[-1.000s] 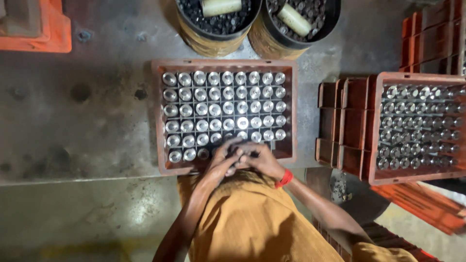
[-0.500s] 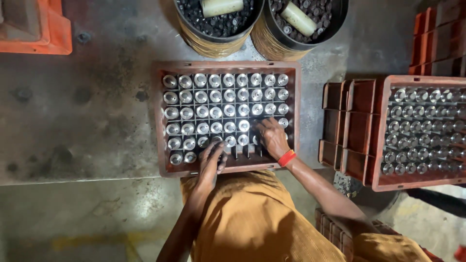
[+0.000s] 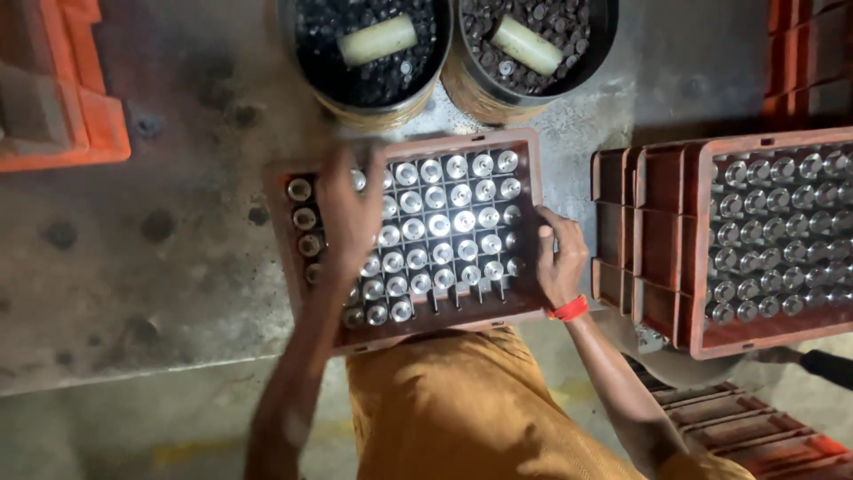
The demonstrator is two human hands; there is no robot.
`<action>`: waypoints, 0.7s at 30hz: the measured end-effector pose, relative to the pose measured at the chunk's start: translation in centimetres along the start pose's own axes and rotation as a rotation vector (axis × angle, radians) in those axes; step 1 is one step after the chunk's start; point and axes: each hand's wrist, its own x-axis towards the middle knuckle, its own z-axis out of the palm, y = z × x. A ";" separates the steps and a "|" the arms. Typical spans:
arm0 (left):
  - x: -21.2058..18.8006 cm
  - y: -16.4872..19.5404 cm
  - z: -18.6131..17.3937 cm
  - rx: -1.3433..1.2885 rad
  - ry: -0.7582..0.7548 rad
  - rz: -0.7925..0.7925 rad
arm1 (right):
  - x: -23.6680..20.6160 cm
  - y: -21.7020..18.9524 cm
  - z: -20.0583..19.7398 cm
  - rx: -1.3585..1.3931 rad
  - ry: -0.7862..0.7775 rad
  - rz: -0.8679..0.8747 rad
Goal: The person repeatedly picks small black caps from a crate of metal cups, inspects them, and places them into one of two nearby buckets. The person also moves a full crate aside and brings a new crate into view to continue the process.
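Note:
A reddish-brown plastic crate sits on the grey floor in front of me, its grid cells filled with several shiny upright metal cylinders. My left hand reaches over the crate's left part, blurred, above the cylinders there; whether it holds one is unclear. My right hand, with a red band at the wrist, rests on the crate's right wall with its fingers curled over the rim. The near row of cells by my knees looks partly unfilled.
Two round buckets of small dark parts stand beyond the crate, each with a cream cylinder lying on top. A second crate full of metal pieces stands at the right. An orange crate sits far left, and stacked crates lie lower right.
Both hands were together at the crate's near row. The left hand has swung up over the crate's left side, and the right hand has moved to the right rim.

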 end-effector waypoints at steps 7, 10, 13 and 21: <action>21.1 -2.7 3.7 0.605 -0.165 0.448 | -0.3 2.0 2.2 -0.022 -0.003 -0.085; 23.0 -3.8 5.6 0.749 -0.306 0.379 | -0.6 2.1 2.3 -0.074 -0.011 -0.054; 22.7 -4.5 6.5 0.807 -0.369 0.336 | -0.7 2.2 2.3 -0.082 -0.013 -0.039; 21.2 -6.3 6.9 0.332 -0.354 -0.021 | -0.7 2.2 2.5 -0.085 -0.024 -0.030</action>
